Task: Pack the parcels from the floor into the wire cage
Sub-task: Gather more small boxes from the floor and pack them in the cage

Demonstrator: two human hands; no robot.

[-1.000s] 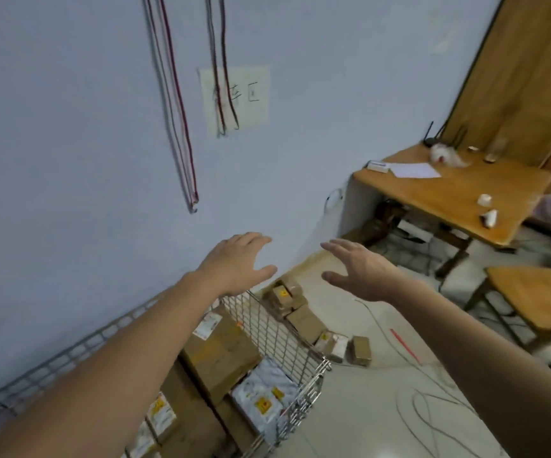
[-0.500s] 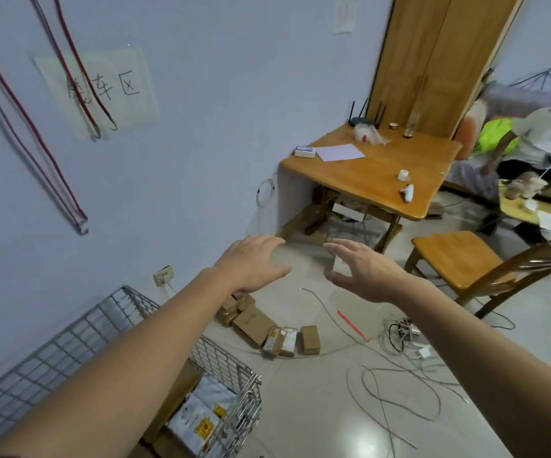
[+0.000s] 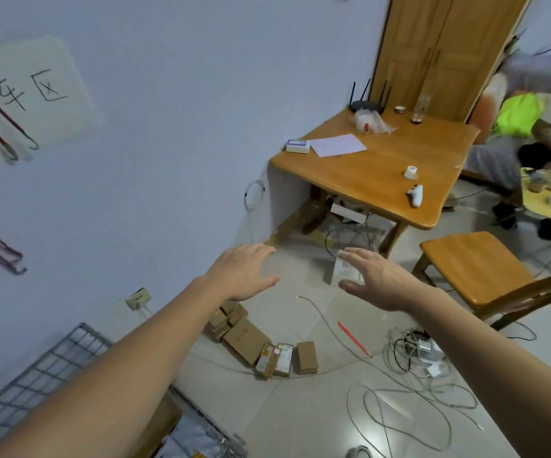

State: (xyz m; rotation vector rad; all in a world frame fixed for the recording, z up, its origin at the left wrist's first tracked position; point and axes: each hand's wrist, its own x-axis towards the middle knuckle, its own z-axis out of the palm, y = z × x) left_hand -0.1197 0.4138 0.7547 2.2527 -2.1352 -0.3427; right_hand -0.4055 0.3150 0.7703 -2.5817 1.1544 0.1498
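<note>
Both hands sit a bit further right of the wire cage (image 3: 33, 378) than 0.5 s ago, and less of the cage shows, now low at the left edge. L hand (image 3: 244, 272) & R hand (image 3: 374, 279) hang in the air, palms down, fingers spread and nearly straight, holding nothing, well apart from each other.

Parcels (image 3: 260, 345): a cluster of brown cardboard boxes on the floor (image 3: 300, 418) below the L hand, near the wall (image 3: 168, 143); two w/ white-and-yellow labels stand beside a small plain one. Cage interior: a brown box (image 3: 165, 421) and a grey bagged parcel (image 3: 188, 444) w/ a yellow sticker (rest hidden by the L forearm).

Floor: pale tiles, loose grey cables (image 3: 399, 414), a red pencil-like stick (image 3: 353, 338), a tangle of chargers (image 3: 422, 352). Wall socket (image 3: 139, 297) low on the wall.

Room: wooden tabletop (image 3: 376, 173) in the corner w/ a router (image 3: 366, 102), a paper sheet (image 3: 338, 145), a small box (image 3: 297, 146), a white controller (image 3: 415, 195). Wooden chair (image 3: 475, 266) beside it. Wooden door (image 3: 445, 51) behind. Handwritten paper sign (image 3: 33, 94) on the wall w/ red cords across it. Another person (image 3: 531, 120) sits far right.
</note>
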